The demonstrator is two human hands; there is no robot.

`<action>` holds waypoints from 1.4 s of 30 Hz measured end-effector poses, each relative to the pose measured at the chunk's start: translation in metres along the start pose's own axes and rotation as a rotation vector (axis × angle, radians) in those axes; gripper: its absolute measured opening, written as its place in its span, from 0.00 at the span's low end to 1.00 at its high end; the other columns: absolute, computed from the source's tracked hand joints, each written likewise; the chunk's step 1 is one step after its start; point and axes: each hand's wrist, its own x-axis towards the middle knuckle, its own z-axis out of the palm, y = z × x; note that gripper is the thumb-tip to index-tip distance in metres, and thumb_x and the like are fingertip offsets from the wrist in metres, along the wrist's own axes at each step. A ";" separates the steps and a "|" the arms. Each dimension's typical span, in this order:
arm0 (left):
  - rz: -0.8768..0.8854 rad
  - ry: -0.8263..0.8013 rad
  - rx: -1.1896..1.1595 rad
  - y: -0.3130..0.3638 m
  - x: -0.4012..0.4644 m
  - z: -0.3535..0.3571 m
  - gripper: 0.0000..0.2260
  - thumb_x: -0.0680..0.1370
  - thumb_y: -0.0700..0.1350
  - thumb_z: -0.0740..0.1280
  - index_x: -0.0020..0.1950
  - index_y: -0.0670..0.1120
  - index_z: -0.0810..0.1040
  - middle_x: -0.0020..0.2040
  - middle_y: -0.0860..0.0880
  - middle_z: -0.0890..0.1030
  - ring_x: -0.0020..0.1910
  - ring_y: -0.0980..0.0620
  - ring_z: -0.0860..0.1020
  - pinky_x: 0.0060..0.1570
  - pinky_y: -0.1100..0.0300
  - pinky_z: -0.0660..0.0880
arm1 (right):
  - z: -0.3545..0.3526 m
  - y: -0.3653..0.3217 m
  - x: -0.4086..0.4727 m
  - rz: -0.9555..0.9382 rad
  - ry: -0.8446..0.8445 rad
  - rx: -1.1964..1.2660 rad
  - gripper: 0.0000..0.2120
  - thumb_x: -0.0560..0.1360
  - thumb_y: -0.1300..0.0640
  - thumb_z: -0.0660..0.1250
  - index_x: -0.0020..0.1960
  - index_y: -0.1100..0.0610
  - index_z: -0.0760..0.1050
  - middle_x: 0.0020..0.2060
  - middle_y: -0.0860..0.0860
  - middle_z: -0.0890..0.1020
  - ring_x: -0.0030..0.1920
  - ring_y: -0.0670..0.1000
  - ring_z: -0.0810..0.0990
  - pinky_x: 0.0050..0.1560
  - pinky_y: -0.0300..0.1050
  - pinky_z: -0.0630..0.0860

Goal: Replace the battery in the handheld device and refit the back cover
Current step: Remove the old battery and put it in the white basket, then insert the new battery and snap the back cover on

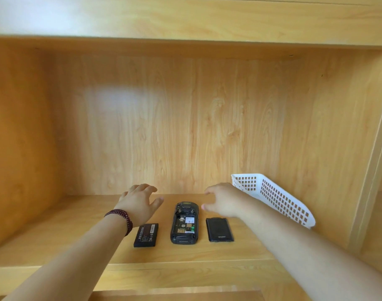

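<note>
A black handheld device lies face down on the wooden shelf, its battery bay uncovered and empty. A flat black battery rests to its left. The black back cover lies to its right. My left hand hovers above the shelf just behind the battery, fingers spread, holding nothing. My right hand hovers behind the cover, right of the device's top end, fingers apart and empty. A dark bead bracelet circles my left wrist.
A white perforated plastic basket leans tilted against the shelf's right side wall, close behind my right forearm. The wooden shelf is a deep box with a back wall, side walls and a front lip.
</note>
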 end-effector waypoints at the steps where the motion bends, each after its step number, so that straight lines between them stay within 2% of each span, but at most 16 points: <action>1: -0.015 -0.017 0.004 -0.003 -0.002 -0.003 0.25 0.79 0.64 0.51 0.72 0.53 0.67 0.73 0.54 0.67 0.74 0.51 0.61 0.72 0.48 0.59 | 0.005 -0.003 0.001 -0.011 -0.011 -0.002 0.27 0.76 0.41 0.66 0.72 0.46 0.68 0.74 0.50 0.66 0.67 0.54 0.72 0.64 0.47 0.71; 4: -0.053 -0.047 0.015 -0.012 -0.007 -0.009 0.26 0.78 0.64 0.52 0.71 0.54 0.67 0.73 0.54 0.67 0.73 0.51 0.62 0.70 0.48 0.61 | 0.016 -0.010 0.005 -0.036 -0.026 -0.016 0.27 0.75 0.40 0.66 0.72 0.45 0.68 0.74 0.49 0.65 0.71 0.55 0.68 0.68 0.52 0.69; 10: -0.115 -0.106 0.048 -0.018 -0.019 -0.013 0.27 0.76 0.66 0.55 0.71 0.54 0.66 0.72 0.53 0.68 0.71 0.50 0.64 0.69 0.48 0.64 | 0.024 -0.014 0.007 -0.065 -0.037 -0.023 0.27 0.76 0.41 0.65 0.73 0.47 0.68 0.74 0.48 0.65 0.70 0.53 0.69 0.67 0.50 0.69; 14: -0.196 -0.248 0.035 -0.009 -0.024 -0.014 0.31 0.74 0.67 0.58 0.71 0.51 0.67 0.68 0.49 0.71 0.62 0.49 0.73 0.60 0.52 0.74 | 0.025 -0.009 0.008 -0.042 -0.024 -0.061 0.27 0.76 0.40 0.65 0.72 0.47 0.69 0.73 0.48 0.66 0.69 0.53 0.70 0.67 0.50 0.69; 17: -0.241 -0.352 0.036 0.003 -0.028 -0.010 0.32 0.74 0.68 0.59 0.70 0.48 0.67 0.66 0.46 0.72 0.57 0.49 0.75 0.53 0.57 0.76 | 0.025 -0.004 0.008 -0.003 -0.019 -0.076 0.27 0.75 0.39 0.65 0.72 0.47 0.69 0.73 0.48 0.66 0.68 0.53 0.71 0.66 0.50 0.70; 20: -0.264 -0.387 0.076 0.010 -0.029 -0.003 0.33 0.73 0.68 0.60 0.69 0.46 0.68 0.64 0.46 0.73 0.56 0.49 0.75 0.51 0.57 0.75 | 0.025 0.001 0.005 0.015 -0.023 -0.075 0.27 0.75 0.40 0.65 0.72 0.48 0.69 0.73 0.49 0.66 0.68 0.53 0.71 0.66 0.49 0.71; 24: -0.270 -0.373 0.052 0.016 -0.028 0.002 0.28 0.73 0.63 0.65 0.64 0.45 0.70 0.60 0.46 0.74 0.49 0.50 0.74 0.47 0.59 0.75 | 0.024 0.007 0.003 0.029 -0.019 -0.066 0.27 0.75 0.40 0.66 0.72 0.48 0.69 0.73 0.49 0.66 0.69 0.53 0.70 0.66 0.51 0.70; 28: -0.266 -0.344 0.066 0.023 -0.027 0.004 0.22 0.74 0.57 0.67 0.61 0.44 0.73 0.55 0.47 0.77 0.47 0.50 0.76 0.45 0.61 0.76 | 0.024 0.010 0.002 0.040 -0.013 -0.070 0.27 0.75 0.39 0.65 0.71 0.48 0.69 0.73 0.48 0.67 0.69 0.54 0.69 0.67 0.52 0.70; 33: -0.277 -0.304 0.037 0.026 -0.025 0.005 0.18 0.73 0.56 0.68 0.56 0.44 0.74 0.47 0.48 0.76 0.45 0.51 0.76 0.41 0.62 0.76 | 0.022 0.010 0.000 0.037 -0.013 -0.075 0.26 0.76 0.40 0.65 0.71 0.48 0.70 0.72 0.48 0.67 0.69 0.53 0.69 0.67 0.52 0.69; 35: -0.282 -0.256 0.004 0.025 -0.024 0.004 0.19 0.73 0.57 0.68 0.55 0.45 0.73 0.47 0.48 0.75 0.45 0.50 0.77 0.39 0.61 0.75 | 0.022 0.010 -0.001 0.036 -0.011 -0.075 0.26 0.76 0.40 0.65 0.71 0.48 0.70 0.72 0.49 0.67 0.69 0.53 0.70 0.67 0.52 0.69; 38: -0.279 -0.172 -0.066 0.023 -0.020 -0.001 0.23 0.72 0.58 0.68 0.61 0.46 0.71 0.51 0.48 0.75 0.46 0.50 0.78 0.42 0.58 0.78 | 0.021 0.011 -0.003 0.037 -0.009 -0.074 0.25 0.76 0.41 0.65 0.70 0.49 0.71 0.72 0.49 0.67 0.68 0.53 0.71 0.66 0.52 0.70; 42: -0.260 -0.136 -0.116 0.027 -0.010 -0.014 0.19 0.73 0.57 0.66 0.55 0.45 0.74 0.49 0.47 0.75 0.43 0.50 0.79 0.40 0.58 0.80 | 0.018 0.012 -0.005 0.040 -0.005 -0.066 0.25 0.77 0.41 0.65 0.70 0.50 0.71 0.72 0.49 0.67 0.67 0.53 0.71 0.66 0.51 0.70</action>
